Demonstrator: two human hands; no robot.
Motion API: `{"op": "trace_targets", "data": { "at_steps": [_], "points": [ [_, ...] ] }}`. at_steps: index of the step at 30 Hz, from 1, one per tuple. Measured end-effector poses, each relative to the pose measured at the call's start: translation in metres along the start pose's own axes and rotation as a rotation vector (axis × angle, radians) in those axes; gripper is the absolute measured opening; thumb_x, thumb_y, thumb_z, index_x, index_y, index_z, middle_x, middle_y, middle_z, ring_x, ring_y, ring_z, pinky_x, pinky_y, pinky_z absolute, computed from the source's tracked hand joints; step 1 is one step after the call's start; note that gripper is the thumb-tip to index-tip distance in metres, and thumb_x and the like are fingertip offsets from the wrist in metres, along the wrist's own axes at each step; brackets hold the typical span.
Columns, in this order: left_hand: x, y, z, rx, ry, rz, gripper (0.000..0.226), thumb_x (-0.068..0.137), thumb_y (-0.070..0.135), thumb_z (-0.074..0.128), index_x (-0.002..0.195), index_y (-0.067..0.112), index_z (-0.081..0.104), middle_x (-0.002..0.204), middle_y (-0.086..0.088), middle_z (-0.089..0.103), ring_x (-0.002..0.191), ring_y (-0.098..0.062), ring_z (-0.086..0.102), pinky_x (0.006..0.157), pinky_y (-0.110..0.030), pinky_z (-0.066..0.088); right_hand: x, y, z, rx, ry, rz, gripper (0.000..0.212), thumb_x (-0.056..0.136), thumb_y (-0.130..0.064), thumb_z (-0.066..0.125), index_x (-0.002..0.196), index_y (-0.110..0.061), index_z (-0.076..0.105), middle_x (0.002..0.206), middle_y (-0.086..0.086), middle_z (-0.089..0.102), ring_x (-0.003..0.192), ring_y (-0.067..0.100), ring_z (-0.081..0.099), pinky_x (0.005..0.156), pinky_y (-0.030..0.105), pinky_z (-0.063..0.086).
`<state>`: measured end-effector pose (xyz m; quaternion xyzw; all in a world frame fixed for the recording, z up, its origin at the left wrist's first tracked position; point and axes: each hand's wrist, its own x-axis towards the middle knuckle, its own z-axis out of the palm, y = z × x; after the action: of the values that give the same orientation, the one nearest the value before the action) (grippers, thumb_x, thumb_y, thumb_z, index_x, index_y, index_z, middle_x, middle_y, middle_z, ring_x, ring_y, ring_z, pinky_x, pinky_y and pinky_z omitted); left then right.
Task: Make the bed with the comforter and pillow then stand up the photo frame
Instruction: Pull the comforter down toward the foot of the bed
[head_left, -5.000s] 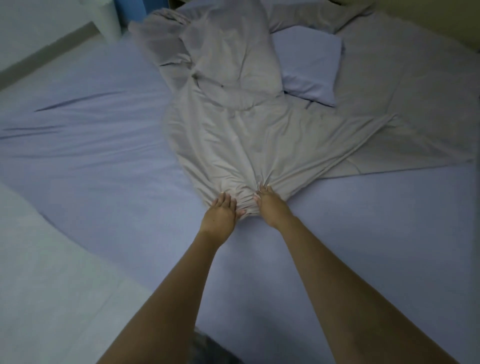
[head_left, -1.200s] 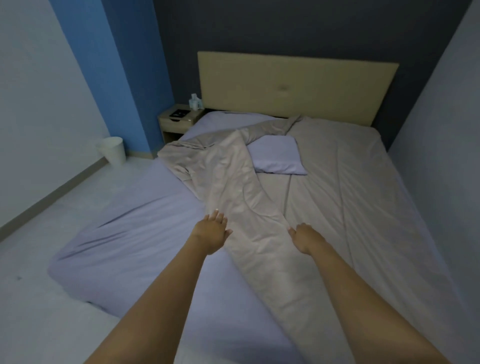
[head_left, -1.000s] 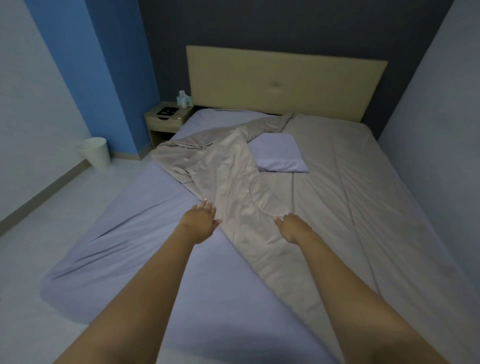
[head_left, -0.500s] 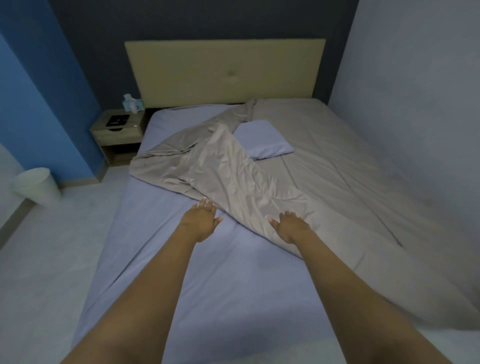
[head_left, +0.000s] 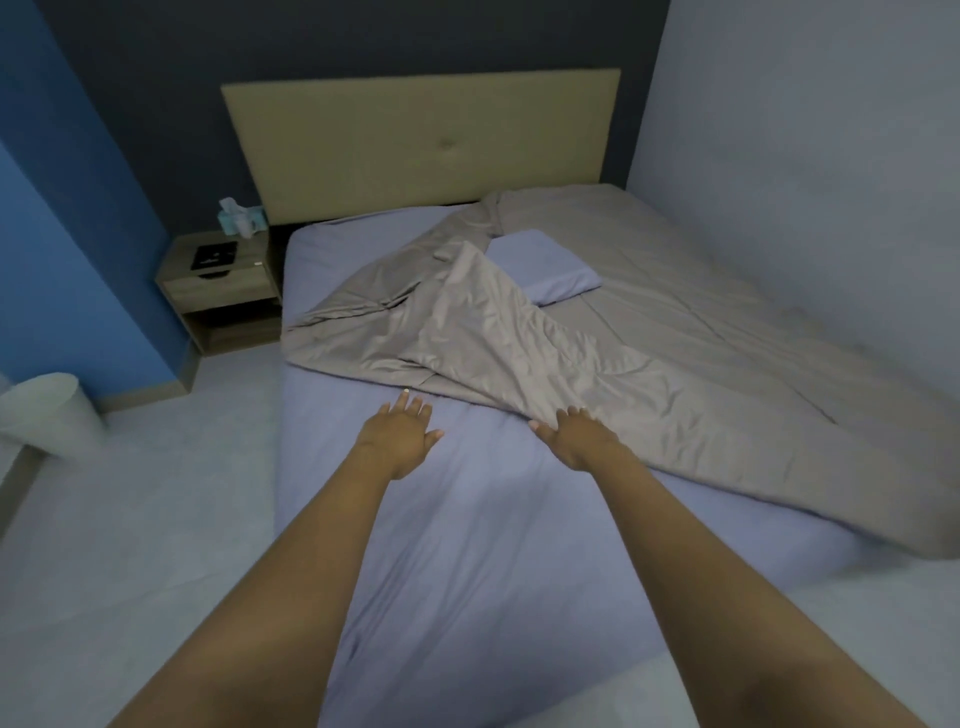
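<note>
Comforter (head_left: 597, 364), soft, light and slippery-looking, lies bunched just beyond both hands; left hand (head_left: 400, 436) hovers open, right hand (head_left: 579, 434) rests flat-fingered on its near edge, the likeliest hold.

Pillow (head_left: 540, 267) partly under comforter (head_left: 467, 332)
</note>
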<state>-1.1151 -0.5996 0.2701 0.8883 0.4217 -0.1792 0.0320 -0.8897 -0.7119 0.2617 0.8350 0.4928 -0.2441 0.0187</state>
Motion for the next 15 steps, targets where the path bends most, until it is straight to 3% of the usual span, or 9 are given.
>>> {"op": "trace_targets", "data": {
  "at_steps": [6, 15],
  "points": [
    [-0.026, -0.089, 0.022, 0.089, -0.029, 0.102, 0.062, 0.104, 0.044, 0.012, 0.154, 0.01, 0.002, 0.162, -0.006, -0.003, 0.15, -0.02, -0.006, 0.121, -0.036, 0.0, -0.036, -0.085, 0.05, 0.07, 0.008, 0.097, 0.08, 0.096, -0.062, 0.02, 0.151, -0.004, 0.016, 0.16, 0.012, 0.011, 0.148, 0.028, 0.008, 0.119, 0.043, 0.013],
    [-0.014, -0.141, 0.029, 0.023, -0.03, 0.208, 0.061, 0.104, 0.043, 0.012, 0.154, 0.01, 0.001, 0.162, -0.005, -0.003, 0.15, -0.02, -0.006, 0.122, -0.035, 0.001, -0.035, -0.148, 0.066, -0.005, -0.013, 0.173, 0.079, 0.096, -0.062, 0.018, 0.149, -0.003, 0.024, 0.156, 0.015, 0.02, 0.145, 0.031, 0.018, 0.117, 0.044, 0.018]
  ]
}}
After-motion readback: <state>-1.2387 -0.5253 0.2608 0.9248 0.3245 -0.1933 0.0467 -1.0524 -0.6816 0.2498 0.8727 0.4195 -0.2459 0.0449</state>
